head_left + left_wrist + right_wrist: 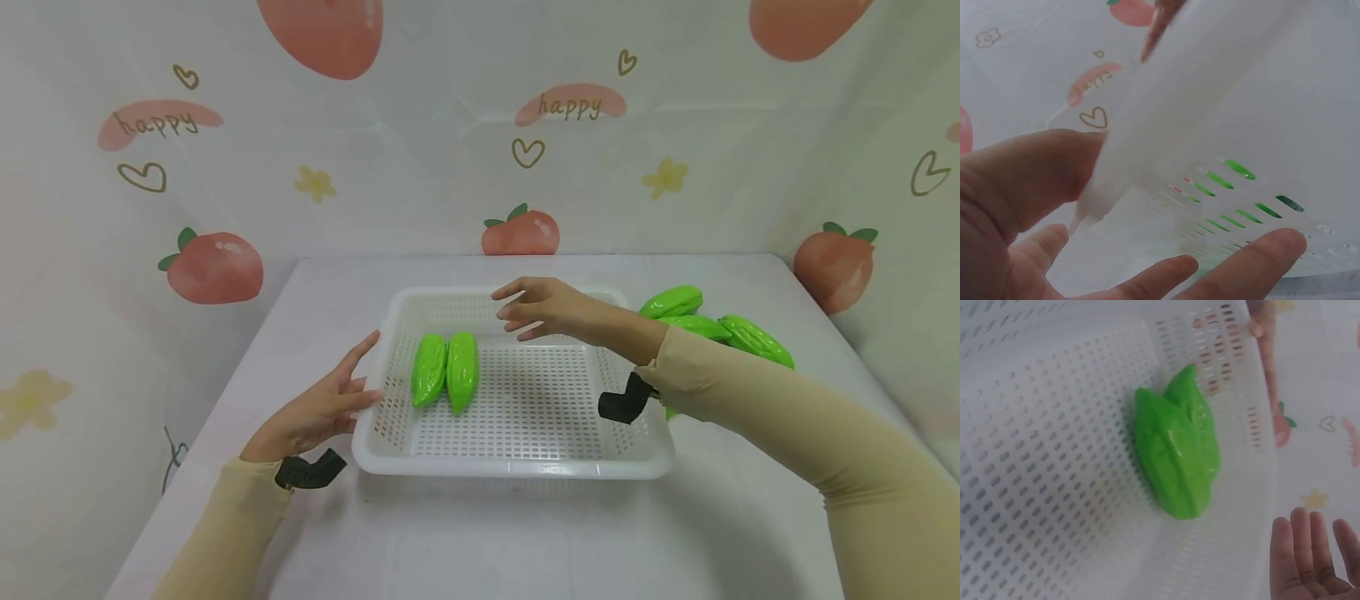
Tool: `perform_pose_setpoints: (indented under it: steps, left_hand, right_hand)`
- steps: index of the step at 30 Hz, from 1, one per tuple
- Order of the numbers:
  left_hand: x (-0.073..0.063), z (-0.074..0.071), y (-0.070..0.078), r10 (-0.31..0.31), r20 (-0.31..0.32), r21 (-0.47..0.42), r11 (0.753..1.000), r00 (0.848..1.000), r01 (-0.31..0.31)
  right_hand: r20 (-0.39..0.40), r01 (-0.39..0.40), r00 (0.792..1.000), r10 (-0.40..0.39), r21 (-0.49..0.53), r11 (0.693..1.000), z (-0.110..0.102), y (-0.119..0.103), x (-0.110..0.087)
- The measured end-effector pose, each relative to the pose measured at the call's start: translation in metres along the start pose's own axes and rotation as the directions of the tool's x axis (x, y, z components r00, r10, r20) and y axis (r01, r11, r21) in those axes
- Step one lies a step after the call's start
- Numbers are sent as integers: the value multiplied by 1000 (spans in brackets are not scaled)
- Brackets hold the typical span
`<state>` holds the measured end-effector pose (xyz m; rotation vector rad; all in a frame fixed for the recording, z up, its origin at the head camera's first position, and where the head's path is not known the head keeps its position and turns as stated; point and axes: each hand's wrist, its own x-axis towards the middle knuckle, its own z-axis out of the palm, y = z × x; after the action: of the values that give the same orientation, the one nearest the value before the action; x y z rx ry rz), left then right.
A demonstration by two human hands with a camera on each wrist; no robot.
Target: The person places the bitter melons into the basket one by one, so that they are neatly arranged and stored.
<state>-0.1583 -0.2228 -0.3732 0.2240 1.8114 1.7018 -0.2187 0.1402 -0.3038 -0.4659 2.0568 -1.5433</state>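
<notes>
Two glossy, ridged green bitter melons (462, 372) lie side by side in the left part of a white perforated plastic basket (510, 468). At the basket's left side, my left hand (318, 412) holds the rim (1166, 119), its thumb over the edge and the other fingers spread along the outer wall. My right hand (551, 310) hovers over the back of the basket, fingers loosely bent with nothing in them. In the right wrist view, the spread fingers (1307, 550) are apart from the bitter melons (1175, 450).
Several more green bitter melons (753, 340) lie in a pile on the white table (487, 542) to the right of the basket, partly hidden by my right arm. A printed white cloth (420, 167) hangs behind and beside the table.
</notes>
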Motion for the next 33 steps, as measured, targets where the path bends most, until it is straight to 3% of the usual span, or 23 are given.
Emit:
perform_pose_setpoints:
  steps: [8, 14, 22, 28, 33]
  left_hand:
    - [0, -1, -1, 6, 2, 3, 1000, 1000, -6]
    - [0, -1, 0, 11, 6, 11, 1000, 1000, -11]
    - [-1, -1, -1, 17, 9, 20, 1000, 1000, -17]
    - [0, -1, -1, 15, 10, 15, 1000, 1000, -16]
    - [0, -1, -1, 22, 14, 19, 1000, 1000, -22]
  right_hand:
    - [-4, 79, 997, -79, -18, 997, -22, -14, -26]
    - [-91, 150, 983, -159, -102, 983, -41, -14, -53]
    - [-201, 172, 959, -199, -146, 974, -62, 0, -84]
    - [-269, 279, 920, -285, -60, 958, -76, 16, -105]
    - [-349, 432, 854, -386, 63, 900, -84, 34, -122]
